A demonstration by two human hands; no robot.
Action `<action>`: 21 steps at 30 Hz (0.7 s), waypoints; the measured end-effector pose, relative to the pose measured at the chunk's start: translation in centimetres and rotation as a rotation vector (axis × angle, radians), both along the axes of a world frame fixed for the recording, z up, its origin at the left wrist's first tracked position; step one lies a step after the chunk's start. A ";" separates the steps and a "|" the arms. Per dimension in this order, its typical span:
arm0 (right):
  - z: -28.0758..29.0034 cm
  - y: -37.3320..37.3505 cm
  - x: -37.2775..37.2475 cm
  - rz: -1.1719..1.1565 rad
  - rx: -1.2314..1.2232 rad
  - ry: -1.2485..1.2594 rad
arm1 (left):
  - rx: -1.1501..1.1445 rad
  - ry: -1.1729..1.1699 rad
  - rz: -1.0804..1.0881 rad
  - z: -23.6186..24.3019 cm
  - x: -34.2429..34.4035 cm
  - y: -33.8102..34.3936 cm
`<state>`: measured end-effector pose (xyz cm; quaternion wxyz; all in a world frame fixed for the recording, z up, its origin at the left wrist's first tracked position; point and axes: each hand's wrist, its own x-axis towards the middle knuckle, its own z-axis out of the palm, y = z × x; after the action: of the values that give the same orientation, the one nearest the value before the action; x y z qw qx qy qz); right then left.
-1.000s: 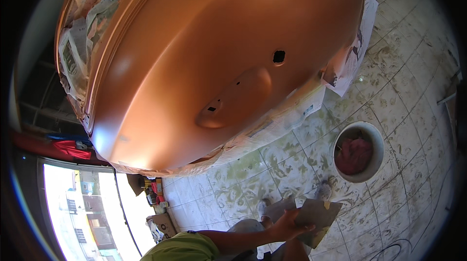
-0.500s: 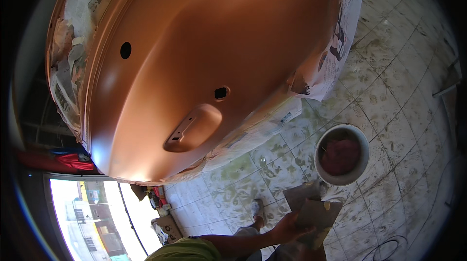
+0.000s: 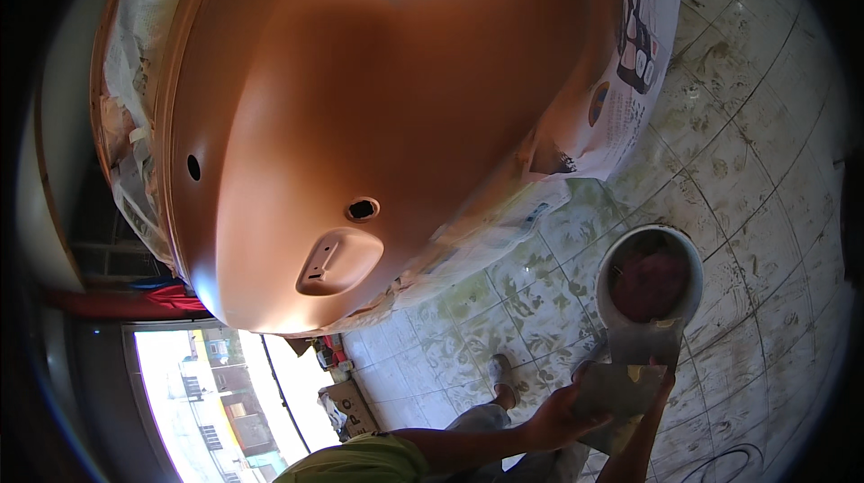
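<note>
My left hand is closed on a grey sheet of sandpaper, a square piece with a worn yellowish patch near its upper corner. My right hand shows only in part at the sheet's right edge, its fingers closed there too. Behind it a second grey piece sticks up, overlapping the bucket's lower rim in view. Left of the hands stands a large copper-coloured car body panel with a recessed handle pocket and round holes.
A white bucket holding a dark red cloth stands on the smeared tiled floor. Printed masking paper hangs along the panel's edge. My foot is below. A dark cable and a cardboard box lie lower down.
Both hands and the sandpaper have shifted right in the view. My right hand, hidden before, now shows at the sheet's right edge. The head view has also shifted.
</note>
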<state>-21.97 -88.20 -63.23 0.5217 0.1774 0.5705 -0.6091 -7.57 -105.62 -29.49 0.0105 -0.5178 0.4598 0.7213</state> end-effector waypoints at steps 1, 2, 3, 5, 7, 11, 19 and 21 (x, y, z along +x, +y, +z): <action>0.1 -0.5 0.0 0.010 -0.022 -0.008 | 0.012 0.009 0.039 -0.4 0.2 0.1; 0.3 -0.8 0.1 0.011 -0.039 -0.028 | 0.024 0.017 0.078 -0.9 0.5 0.2; 1.2 -1.6 0.5 0.011 -0.067 -0.061 | 0.032 0.025 0.115 -1.3 0.6 0.2; 6.6 -4.6 0.3 -0.009 -0.090 -0.196 | -0.080 -0.090 0.094 -0.8 0.5 -0.8; 13.1 -7.8 0.6 -0.094 -0.120 -0.232 | -0.133 -0.179 0.167 -0.8 0.4 -1.9; 20.7 -9.3 -0.8 0.109 -0.300 0.078 | -0.260 -0.140 0.552 -5.0 1.8 -1.9; 30.9 -8.4 -1.5 0.639 -0.545 0.873 | -0.248 -0.155 0.356 -1.7 -1.1 -1.8; 32.4 -6.7 -0.9 0.680 -0.450 0.983 | -0.244 -0.257 0.156 4.9 -3.1 -2.0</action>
<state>-22.85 -94.89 -30.81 0.3876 -0.4277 0.6260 -0.5244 -10.64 -107.62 -24.63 -0.0495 -0.6372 0.4973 0.5868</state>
